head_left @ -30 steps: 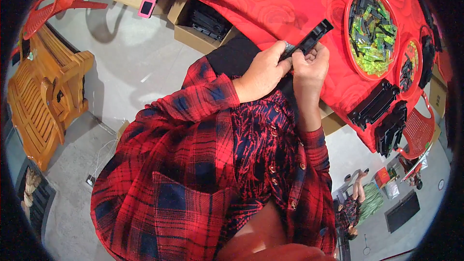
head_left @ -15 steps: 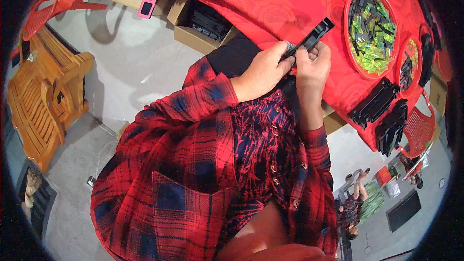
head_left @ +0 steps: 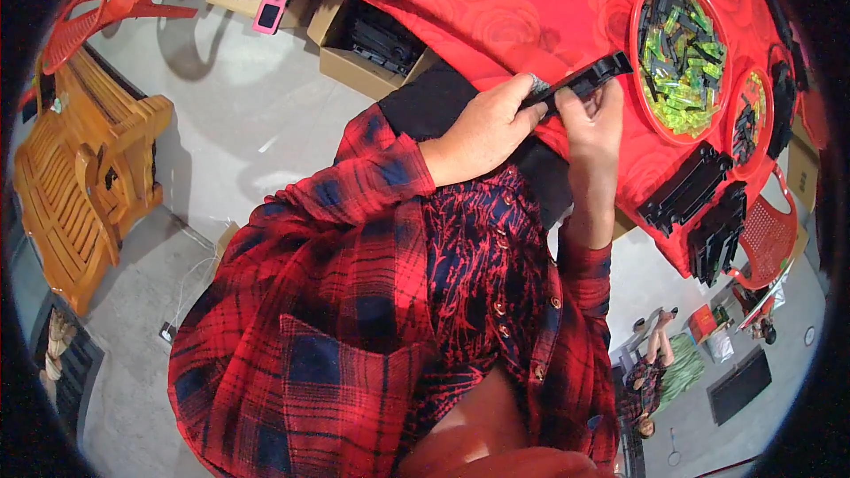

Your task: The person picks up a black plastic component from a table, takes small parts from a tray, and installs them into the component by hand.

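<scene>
A long black plastic part [head_left: 600,73] is held slantwise above the near edge of the red-clothed table, its far end pointing up and right. My left hand [head_left: 485,130] is closed around its lower end, thumb on top. Closer to the middle of the part, my right hand [head_left: 591,124] has its thumb and fingers pinched against the underside. Whether a smaller piece is between those fingers is hidden. Just right of the part stands a round red tray [head_left: 637,62] filled with small black and yellow-green clear pieces.
A smaller red tray [head_left: 767,115] of similar pieces sits farther right. Stacked black plastic parts [head_left: 686,186] lie at the table's corner. Left of the table, a cardboard box [head_left: 354,73] holds more black parts. A wooden chair [head_left: 80,186] stands at far left; another person [head_left: 651,381] is in the background.
The black part has swung to a flatter slant, its far end moving right and down toward the tray. My right hand has shifted right along it; my left hand keeps its hold.
</scene>
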Demonstrator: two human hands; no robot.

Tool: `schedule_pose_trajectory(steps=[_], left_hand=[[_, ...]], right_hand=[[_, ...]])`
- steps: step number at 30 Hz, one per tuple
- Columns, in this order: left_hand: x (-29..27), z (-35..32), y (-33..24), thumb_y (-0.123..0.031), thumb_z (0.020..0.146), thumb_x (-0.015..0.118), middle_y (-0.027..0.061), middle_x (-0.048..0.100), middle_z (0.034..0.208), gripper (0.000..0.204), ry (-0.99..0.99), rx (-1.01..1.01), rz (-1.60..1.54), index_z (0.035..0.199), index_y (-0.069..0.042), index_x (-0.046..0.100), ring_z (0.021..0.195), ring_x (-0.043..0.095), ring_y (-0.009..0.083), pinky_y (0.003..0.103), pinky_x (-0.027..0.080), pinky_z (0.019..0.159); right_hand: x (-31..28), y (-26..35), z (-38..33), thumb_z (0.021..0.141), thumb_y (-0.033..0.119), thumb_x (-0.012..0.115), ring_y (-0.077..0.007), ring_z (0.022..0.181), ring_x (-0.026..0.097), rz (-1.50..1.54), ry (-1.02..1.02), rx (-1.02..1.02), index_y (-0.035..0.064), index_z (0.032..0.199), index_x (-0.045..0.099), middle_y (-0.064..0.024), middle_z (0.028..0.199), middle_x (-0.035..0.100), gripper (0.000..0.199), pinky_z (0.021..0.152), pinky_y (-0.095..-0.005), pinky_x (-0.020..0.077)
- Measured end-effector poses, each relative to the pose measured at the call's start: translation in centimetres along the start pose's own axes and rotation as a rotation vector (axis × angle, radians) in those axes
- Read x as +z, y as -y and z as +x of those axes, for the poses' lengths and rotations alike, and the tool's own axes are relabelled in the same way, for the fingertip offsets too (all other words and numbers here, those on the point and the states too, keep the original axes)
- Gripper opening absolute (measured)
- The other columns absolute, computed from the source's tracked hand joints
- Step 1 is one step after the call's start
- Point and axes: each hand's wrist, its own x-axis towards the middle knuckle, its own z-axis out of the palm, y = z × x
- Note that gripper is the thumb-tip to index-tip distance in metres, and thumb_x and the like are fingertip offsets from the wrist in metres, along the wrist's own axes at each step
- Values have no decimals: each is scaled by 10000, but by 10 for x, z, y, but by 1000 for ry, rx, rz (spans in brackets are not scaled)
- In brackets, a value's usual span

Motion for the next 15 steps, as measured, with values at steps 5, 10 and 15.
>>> schedule_pose_trajectory(steps=[5, 10, 15], left_hand=[[-2, 0, 6, -156, 936, 584, 122, 572, 802, 195, 54, 6, 166, 1046, 3, 564, 771, 563, 160, 344, 478, 723], [-3, 3, 0, -149, 929, 585, 105, 556, 752, 179, 125, -67, 156, 1025, 2, 575, 736, 560, 157, 335, 476, 695], [-3, 1, 0, -165, 943, 590, 50, 569, 741, 193, 107, -39, 74, 1061, -13, 613, 710, 536, 120, 326, 461, 650]], right_hand=[[-5, 21, 2, 1016, 200, 513, -161, 926, 599, 51, -232, -147, -63, 1345, 447, -88, 995, 584, 426, 854, -300, 470], [-15, 11, 11, 1059, 231, 443, -149, 958, 541, -80, -161, -165, -60, 1322, 459, -97, 1043, 569, 393, 874, -290, 446], [-11, 12, 9, 1066, 238, 422, -145, 945, 535, -146, -162, -205, -49, 1242, 513, -96, 1012, 569, 349, 841, -291, 444]])
